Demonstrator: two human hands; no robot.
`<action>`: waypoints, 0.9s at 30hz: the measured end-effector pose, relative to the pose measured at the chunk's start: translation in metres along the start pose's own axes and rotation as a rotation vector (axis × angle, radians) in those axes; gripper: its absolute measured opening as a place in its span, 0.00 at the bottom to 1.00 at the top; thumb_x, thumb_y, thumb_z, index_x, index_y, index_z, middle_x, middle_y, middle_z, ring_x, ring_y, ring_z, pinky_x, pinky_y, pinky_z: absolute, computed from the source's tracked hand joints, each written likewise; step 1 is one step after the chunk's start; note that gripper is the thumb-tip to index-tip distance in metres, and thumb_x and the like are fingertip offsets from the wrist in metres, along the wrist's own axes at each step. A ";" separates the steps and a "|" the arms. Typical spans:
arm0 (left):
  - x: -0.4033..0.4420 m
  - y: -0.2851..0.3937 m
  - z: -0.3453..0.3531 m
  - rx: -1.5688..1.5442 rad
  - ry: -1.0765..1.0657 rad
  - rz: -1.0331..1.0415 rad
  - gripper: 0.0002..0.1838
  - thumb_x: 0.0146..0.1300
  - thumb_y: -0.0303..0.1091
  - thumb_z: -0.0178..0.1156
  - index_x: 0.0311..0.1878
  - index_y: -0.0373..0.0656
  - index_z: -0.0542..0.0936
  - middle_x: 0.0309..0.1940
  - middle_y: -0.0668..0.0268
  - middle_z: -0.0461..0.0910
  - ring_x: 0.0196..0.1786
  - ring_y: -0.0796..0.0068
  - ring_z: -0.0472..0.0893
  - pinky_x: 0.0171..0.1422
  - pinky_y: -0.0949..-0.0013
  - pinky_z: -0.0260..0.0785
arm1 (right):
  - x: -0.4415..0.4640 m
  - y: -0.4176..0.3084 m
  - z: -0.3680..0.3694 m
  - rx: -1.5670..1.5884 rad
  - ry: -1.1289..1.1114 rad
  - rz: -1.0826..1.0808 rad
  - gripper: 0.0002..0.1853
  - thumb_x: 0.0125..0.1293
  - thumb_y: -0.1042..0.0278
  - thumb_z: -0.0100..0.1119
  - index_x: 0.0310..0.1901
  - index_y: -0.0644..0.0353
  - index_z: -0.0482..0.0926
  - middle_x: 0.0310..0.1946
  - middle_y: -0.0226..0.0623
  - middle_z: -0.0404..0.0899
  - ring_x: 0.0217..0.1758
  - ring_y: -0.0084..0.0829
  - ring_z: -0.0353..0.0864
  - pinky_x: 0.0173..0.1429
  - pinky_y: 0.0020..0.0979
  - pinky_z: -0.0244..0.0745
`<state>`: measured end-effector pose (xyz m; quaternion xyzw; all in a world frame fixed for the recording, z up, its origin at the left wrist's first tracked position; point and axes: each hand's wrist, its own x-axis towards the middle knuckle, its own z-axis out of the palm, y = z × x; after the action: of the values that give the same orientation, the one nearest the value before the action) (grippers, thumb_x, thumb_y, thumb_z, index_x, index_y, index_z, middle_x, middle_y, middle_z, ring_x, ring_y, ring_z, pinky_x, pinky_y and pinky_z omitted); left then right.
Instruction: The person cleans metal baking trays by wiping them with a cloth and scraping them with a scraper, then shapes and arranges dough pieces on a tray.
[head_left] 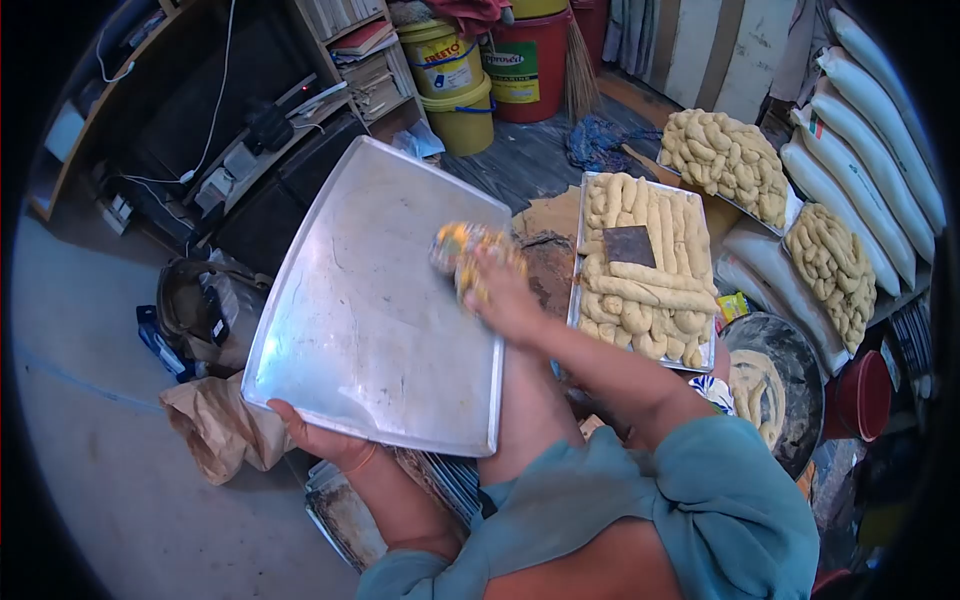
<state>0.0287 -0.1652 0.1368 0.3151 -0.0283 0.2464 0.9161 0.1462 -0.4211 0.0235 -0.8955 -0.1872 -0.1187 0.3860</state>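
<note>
A large metal tray (375, 290) lies tilted across my lap. My left hand (318, 437) grips its lower left edge, with the fingers partly hidden behind the rim. On the tray's right side, my right hand (497, 298) presses a crumpled multicoloured cloth or wrapper (470, 250) against the surface; both are blurred by motion. To the right stands another tray (575, 290) loaded with rolls of dough (655, 297), a dark flat square piece (629, 246) resting on top of them.
Braided dough (725, 165) fills a tray at the upper right, beside stacked white sacks (860, 160). A dark basin (800, 350) holds more dough. Buckets (525, 75) stand at the back, shelves at the upper left. A brown paper bag (225, 425) lies lower left.
</note>
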 end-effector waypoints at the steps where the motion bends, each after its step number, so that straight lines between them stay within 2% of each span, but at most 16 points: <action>1: 0.003 -0.006 0.002 -0.004 -0.011 -0.006 0.37 0.67 0.56 0.51 0.69 0.37 0.59 0.66 0.54 0.64 0.65 0.56 0.67 0.71 0.54 0.57 | -0.026 -0.021 0.001 -0.002 -0.052 -0.067 0.38 0.68 0.46 0.46 0.73 0.58 0.51 0.74 0.51 0.46 0.78 0.47 0.43 0.77 0.50 0.31; 5: 0.008 -0.022 0.016 0.008 -0.077 -0.071 0.40 0.67 0.58 0.50 0.70 0.37 0.56 0.67 0.52 0.62 0.68 0.55 0.65 0.72 0.53 0.56 | -0.084 -0.102 -0.003 0.099 -0.298 -0.453 0.32 0.68 0.42 0.45 0.72 0.40 0.58 0.75 0.46 0.44 0.79 0.48 0.39 0.76 0.57 0.31; 7: 0.006 -0.022 0.014 0.011 -0.115 -0.172 0.41 0.66 0.59 0.51 0.70 0.37 0.56 0.68 0.51 0.61 0.68 0.55 0.64 0.73 0.52 0.56 | -0.063 -0.127 -0.018 0.082 -0.285 -0.589 0.33 0.68 0.41 0.45 0.72 0.40 0.58 0.75 0.44 0.44 0.79 0.48 0.39 0.76 0.57 0.31; 8: 0.001 -0.023 0.017 0.004 -0.122 -0.142 0.41 0.66 0.60 0.51 0.70 0.37 0.56 0.68 0.52 0.61 0.68 0.55 0.64 0.73 0.52 0.55 | -0.048 -0.133 -0.022 0.073 -0.275 -0.660 0.33 0.67 0.41 0.45 0.72 0.39 0.58 0.76 0.43 0.44 0.79 0.47 0.39 0.76 0.58 0.31; 11: -0.015 -0.027 0.038 -0.019 -0.154 -0.036 0.42 0.65 0.61 0.51 0.71 0.38 0.56 0.69 0.52 0.61 0.69 0.56 0.63 0.73 0.51 0.54 | 0.011 -0.126 -0.025 0.007 -0.077 -0.608 0.32 0.67 0.42 0.46 0.72 0.38 0.58 0.76 0.41 0.45 0.79 0.46 0.41 0.75 0.59 0.32; 13: -0.023 -0.014 0.034 -0.016 -0.136 0.010 0.42 0.65 0.60 0.52 0.71 0.38 0.56 0.69 0.54 0.61 0.69 0.57 0.63 0.74 0.52 0.53 | 0.049 -0.103 -0.029 -0.219 0.162 -0.484 0.34 0.67 0.44 0.46 0.73 0.40 0.55 0.75 0.43 0.46 0.78 0.46 0.44 0.76 0.55 0.36; 15: -0.031 0.000 0.028 0.018 -0.091 0.103 0.42 0.65 0.59 0.53 0.71 0.38 0.57 0.69 0.54 0.61 0.69 0.57 0.63 0.73 0.52 0.53 | 0.078 -0.067 -0.047 0.362 0.057 0.044 0.35 0.68 0.48 0.47 0.74 0.46 0.51 0.74 0.48 0.48 0.77 0.47 0.45 0.78 0.47 0.38; 17: -0.034 0.016 0.021 -0.023 -0.167 0.088 0.40 0.65 0.58 0.54 0.70 0.38 0.58 0.68 0.54 0.62 0.68 0.57 0.64 0.73 0.53 0.54 | 0.091 -0.004 -0.037 0.222 0.253 0.240 0.38 0.68 0.52 0.50 0.74 0.52 0.47 0.73 0.52 0.49 0.77 0.49 0.46 0.78 0.41 0.40; 19: -0.031 0.023 0.017 -0.075 -0.232 0.057 0.40 0.65 0.58 0.54 0.70 0.38 0.58 0.67 0.54 0.63 0.68 0.56 0.64 0.73 0.53 0.54 | 0.063 0.010 -0.025 0.147 0.281 0.172 0.35 0.68 0.50 0.48 0.73 0.53 0.53 0.73 0.53 0.49 0.76 0.51 0.46 0.78 0.43 0.39; 20: -0.029 0.019 0.019 -0.037 -0.168 0.083 0.40 0.65 0.58 0.54 0.70 0.37 0.58 0.67 0.54 0.63 0.68 0.56 0.64 0.73 0.53 0.54 | 0.045 0.007 -0.018 0.105 0.293 0.137 0.34 0.68 0.49 0.48 0.72 0.53 0.56 0.73 0.54 0.49 0.76 0.53 0.46 0.78 0.44 0.39; 22: -0.021 0.007 0.025 0.040 -0.034 0.128 0.40 0.66 0.57 0.54 0.70 0.37 0.58 0.68 0.53 0.63 0.68 0.55 0.65 0.73 0.53 0.55 | -0.010 -0.033 -0.010 0.028 0.119 -0.116 0.33 0.67 0.50 0.49 0.72 0.47 0.58 0.74 0.53 0.46 0.77 0.54 0.42 0.77 0.50 0.35; 23: -0.018 0.000 0.025 0.016 -0.076 0.101 0.40 0.66 0.57 0.53 0.70 0.37 0.57 0.68 0.53 0.62 0.68 0.56 0.64 0.73 0.53 0.54 | -0.034 -0.058 -0.004 -0.024 -0.039 -0.233 0.32 0.66 0.50 0.51 0.72 0.41 0.58 0.75 0.51 0.43 0.78 0.51 0.39 0.76 0.56 0.32; 25: -0.013 -0.014 0.021 -0.028 -0.159 0.042 0.39 0.67 0.57 0.52 0.70 0.36 0.57 0.69 0.53 0.61 0.69 0.56 0.63 0.73 0.53 0.54 | -0.069 -0.098 0.015 0.223 -0.091 -0.527 0.33 0.64 0.51 0.54 0.71 0.38 0.59 0.75 0.46 0.45 0.78 0.49 0.40 0.76 0.58 0.31; 26: -0.014 -0.015 0.016 -0.038 -0.194 -0.035 0.38 0.68 0.56 0.50 0.70 0.37 0.56 0.69 0.54 0.60 0.70 0.57 0.62 0.74 0.53 0.52 | -0.065 -0.119 0.003 0.213 -0.122 -0.642 0.34 0.63 0.51 0.56 0.71 0.39 0.59 0.75 0.43 0.48 0.78 0.48 0.43 0.76 0.57 0.32; 27: -0.020 -0.020 0.013 0.005 -0.161 0.008 0.38 0.69 0.56 0.49 0.71 0.37 0.56 0.69 0.54 0.60 0.70 0.57 0.62 0.74 0.53 0.52 | -0.057 -0.139 -0.008 0.202 -0.155 -0.756 0.35 0.62 0.51 0.57 0.71 0.39 0.60 0.74 0.40 0.51 0.78 0.46 0.46 0.77 0.56 0.33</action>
<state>0.0219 -0.1953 0.1321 0.3363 -0.1026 0.2237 0.9090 0.0349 -0.3536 0.0984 -0.7274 -0.5427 -0.1655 0.3860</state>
